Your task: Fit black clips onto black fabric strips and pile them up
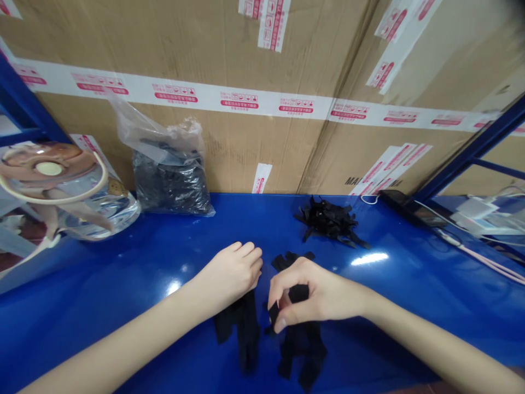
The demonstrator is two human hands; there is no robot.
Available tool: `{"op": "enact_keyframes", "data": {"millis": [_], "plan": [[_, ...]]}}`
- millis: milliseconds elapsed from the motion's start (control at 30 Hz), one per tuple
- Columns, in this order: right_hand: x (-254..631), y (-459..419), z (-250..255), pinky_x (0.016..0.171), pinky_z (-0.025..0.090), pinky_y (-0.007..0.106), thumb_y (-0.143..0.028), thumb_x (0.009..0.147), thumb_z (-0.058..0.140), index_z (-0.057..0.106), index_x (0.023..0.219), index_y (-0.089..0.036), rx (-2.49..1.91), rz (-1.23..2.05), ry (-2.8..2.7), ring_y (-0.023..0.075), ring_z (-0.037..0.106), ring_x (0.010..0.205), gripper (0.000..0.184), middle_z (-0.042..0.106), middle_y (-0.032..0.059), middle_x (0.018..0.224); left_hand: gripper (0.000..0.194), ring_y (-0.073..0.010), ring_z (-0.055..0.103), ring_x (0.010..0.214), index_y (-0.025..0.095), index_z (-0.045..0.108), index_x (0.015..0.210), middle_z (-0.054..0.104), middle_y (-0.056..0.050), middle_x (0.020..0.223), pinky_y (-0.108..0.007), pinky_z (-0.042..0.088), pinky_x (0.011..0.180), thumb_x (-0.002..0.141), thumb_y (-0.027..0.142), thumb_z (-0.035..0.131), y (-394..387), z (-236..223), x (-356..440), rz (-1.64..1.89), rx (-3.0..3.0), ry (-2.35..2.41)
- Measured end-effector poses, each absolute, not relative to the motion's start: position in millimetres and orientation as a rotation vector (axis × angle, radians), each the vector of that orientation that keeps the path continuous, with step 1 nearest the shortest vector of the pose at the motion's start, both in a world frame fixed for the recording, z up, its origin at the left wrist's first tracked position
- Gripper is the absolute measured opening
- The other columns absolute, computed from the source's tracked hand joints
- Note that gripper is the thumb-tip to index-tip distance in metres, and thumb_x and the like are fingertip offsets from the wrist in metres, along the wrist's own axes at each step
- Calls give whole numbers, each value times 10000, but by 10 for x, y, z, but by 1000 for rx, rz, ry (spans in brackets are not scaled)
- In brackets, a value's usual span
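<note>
My left hand (233, 272) is closed, knuckles up, with its fingertips hidden from me. Dark strips (247, 342), which look like fabric, stick out from beneath it toward me; they seem to be in its grip. Between thumb and forefinger, my right hand (311, 290) pinches a short black strip (273, 313). Below and behind that hand, more black strips (303, 350) lie loosely on the blue table (164, 328), partly covered by the hand and a little blurred.
Farther back sits a heap of black strips (330, 220). A clear plastic bag (172, 175) of black pieces leans against the cardboard boxes (254, 142). At left stands a transparent bottle (98, 213) with a strap; at right lie a dark phone-like device (410, 207) and cables (488, 261).
</note>
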State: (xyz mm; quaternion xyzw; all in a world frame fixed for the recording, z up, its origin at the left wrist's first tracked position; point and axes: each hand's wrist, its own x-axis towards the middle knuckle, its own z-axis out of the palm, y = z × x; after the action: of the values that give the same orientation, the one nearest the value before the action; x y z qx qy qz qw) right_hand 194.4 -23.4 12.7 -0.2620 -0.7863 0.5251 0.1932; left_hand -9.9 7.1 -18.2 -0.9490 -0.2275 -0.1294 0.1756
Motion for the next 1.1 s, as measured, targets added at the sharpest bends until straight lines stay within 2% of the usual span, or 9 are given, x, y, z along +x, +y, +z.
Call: {"op": "enact_keyframes", "data": {"millis": [67, 167, 300, 400, 667, 933, 1100], "plan": [[1936, -221, 93, 619, 474, 228, -302, 809, 697, 698, 809, -192, -767, 1474, -2175, 113, 572, 619, 110, 650, -20, 684, 181, -205, 529, 712, 144, 621, 723, 613, -50, 744, -325, 339, 600, 881, 123, 534, 77, -178, -110, -377, -2709, -692], [1920, -191, 15, 672, 474, 230, -273, 818, 692, 678, 811, -188, -811, 1326, -2097, 121, 585, 702, 86, 647, -3, 786, 152, -191, 544, 703, 155, 606, 714, 620, -28, 736, -304, 371, 599, 854, 122, 557, 55, -147, -112, -440, -2824, -926], [1903, -155, -59, 664, 458, 234, -271, 842, 668, 664, 795, -186, -928, 1117, -2004, 122, 580, 694, 97, 638, 3, 803, 89, -156, 567, 721, 191, 616, 754, 640, 19, 765, -253, 417, 624, 820, 139, 587, -15, -83, -78, -778, -3015, -1433], [1907, -136, -79, 647, 439, 237, -291, 835, 677, 667, 782, -191, -1001, 984, -1961, 124, 564, 673, 114, 639, -5, 765, 119, -142, 566, 705, 195, 621, 725, 640, 25, 766, -241, 416, 619, 816, 146, 563, -51, -49, -48, -1037, -3049, -1615], [1923, -115, -86, 671, 430, 237, -221, 816, 692, 663, 778, -198, -1038, 910, -1885, 133, 596, 705, 53, 672, -17, 763, 141, -124, 541, 651, 186, 652, 737, 640, 8, 774, -228, 391, 575, 825, 153, 547, -78, -18, -25, -1306, -3041, -1652], [1923, -121, -68, 647, 423, 237, -254, 825, 686, 624, 734, -197, -1055, 871, -1859, 130, 580, 675, 124, 645, -23, 735, 55, -105, 494, 621, 187, 664, 818, 633, 8, 826, -225, 388, 581, 843, 220, 627, -38, -55, -71, -1332, -3133, -1488], [1945, -117, -72, 688, 433, 251, -287, 844, 677, 657, 775, -200, -1041, 831, -1923, 140, 595, 721, 113, 653, -3, 778, 110, -101, 496, 634, 183, 648, 777, 618, 15, 818, -222, 389, 601, 875, 220, 612, 6, -74, -90, -1327, -3193, -1456]]}}
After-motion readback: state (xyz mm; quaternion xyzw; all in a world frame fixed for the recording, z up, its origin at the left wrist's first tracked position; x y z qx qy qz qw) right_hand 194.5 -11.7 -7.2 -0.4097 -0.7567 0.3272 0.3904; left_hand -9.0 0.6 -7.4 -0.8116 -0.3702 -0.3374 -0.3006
